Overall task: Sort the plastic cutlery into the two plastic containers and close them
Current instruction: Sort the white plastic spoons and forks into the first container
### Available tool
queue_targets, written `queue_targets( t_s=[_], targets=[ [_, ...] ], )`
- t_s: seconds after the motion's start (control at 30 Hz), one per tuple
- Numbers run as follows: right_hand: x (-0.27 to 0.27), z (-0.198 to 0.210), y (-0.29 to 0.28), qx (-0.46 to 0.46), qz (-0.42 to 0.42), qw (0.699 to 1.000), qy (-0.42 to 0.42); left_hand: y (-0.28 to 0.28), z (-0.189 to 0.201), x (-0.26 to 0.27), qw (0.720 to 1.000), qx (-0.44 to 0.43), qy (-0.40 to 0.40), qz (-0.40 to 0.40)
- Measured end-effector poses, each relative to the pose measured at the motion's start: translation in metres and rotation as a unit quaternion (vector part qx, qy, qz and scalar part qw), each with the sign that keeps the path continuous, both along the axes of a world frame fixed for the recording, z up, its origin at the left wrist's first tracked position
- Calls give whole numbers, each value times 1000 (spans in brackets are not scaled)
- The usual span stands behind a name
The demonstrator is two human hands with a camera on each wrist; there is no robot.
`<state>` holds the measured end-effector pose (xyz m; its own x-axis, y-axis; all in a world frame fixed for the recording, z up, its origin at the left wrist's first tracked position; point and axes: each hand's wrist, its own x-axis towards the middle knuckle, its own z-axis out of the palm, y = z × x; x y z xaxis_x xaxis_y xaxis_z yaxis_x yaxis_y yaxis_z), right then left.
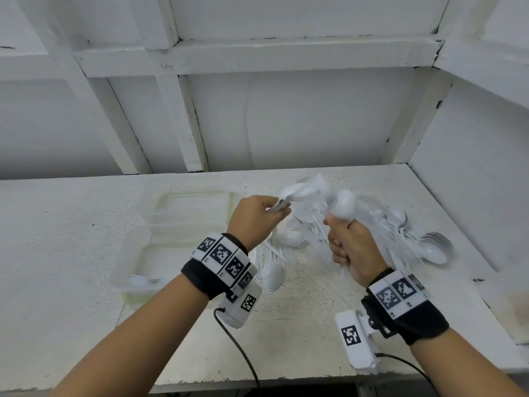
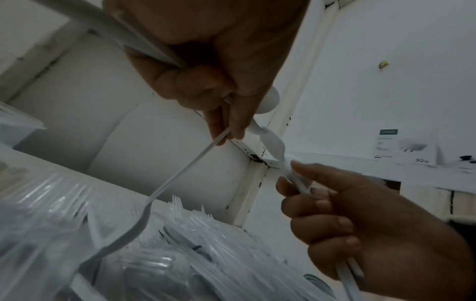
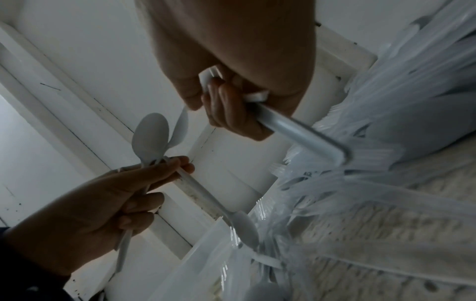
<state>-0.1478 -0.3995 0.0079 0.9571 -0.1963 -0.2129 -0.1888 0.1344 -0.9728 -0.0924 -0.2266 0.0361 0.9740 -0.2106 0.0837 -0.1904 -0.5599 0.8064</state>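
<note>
A: Where is the cutlery?

B: A loose heap of white and clear plastic forks and spoons [image 1: 380, 233] lies on the white painted tabletop [image 1: 71, 224], right of centre and toward the far edge. Both hands are raised just above its near-left side.

A: What do the hands have?

B: The left hand [image 1: 253, 214] is curled round a few white plastic spoons [image 1: 303, 190], bowls pointing up and to the right. The right hand [image 1: 347, 245] is fisted round a bundle of white spoon handles [image 1: 345, 206], one bowl standing above the thumb. The two hands are near each other but apart.

A: Do the wrist views add anything?

B: The left wrist view shows one thin spoon [image 2: 159, 195] hanging from the left hand's fingertips [image 2: 219, 130], bowl down over the heap; the head view blurs that. The right wrist view shows the handle ends [image 3: 208, 76] poking out of the right fist, and the left hand [image 3: 108, 205] with two bowls fanned above it.

A: And the containers?

B: Only the head view shows them clearly: two clear rectangular plastic containers, one at the far left [image 1: 189, 213] of the hands and one nearer [image 1: 137, 262], both open. The nearer one has some white cutlery inside.
</note>
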Motion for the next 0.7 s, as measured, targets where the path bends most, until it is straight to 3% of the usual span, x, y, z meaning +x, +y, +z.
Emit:
queue_targets(
  t_s=[0.13, 0.3, 0.43, 0.57, 0.7],
  targets=[
    [5, -2, 13, -11, -24, 1000, -10, 8, -2, 4, 997, -62, 11, 43],
    [12, -10, 23, -43, -17, 997, 68, 13, 1, 5, 971, -217, 37, 90],
    [19, -9, 32, -17, 7, 992, 121, 11, 5, -5, 952, -293, 51, 78],
    [28, -8, 34, 56, -16, 985, 163, 15, 5, -18, 957, -277, 81, 20],
    [36, -3, 31, 74, -23, 977, 197, 23, 3, -28, 965, -236, 106, -34]
  ],
)
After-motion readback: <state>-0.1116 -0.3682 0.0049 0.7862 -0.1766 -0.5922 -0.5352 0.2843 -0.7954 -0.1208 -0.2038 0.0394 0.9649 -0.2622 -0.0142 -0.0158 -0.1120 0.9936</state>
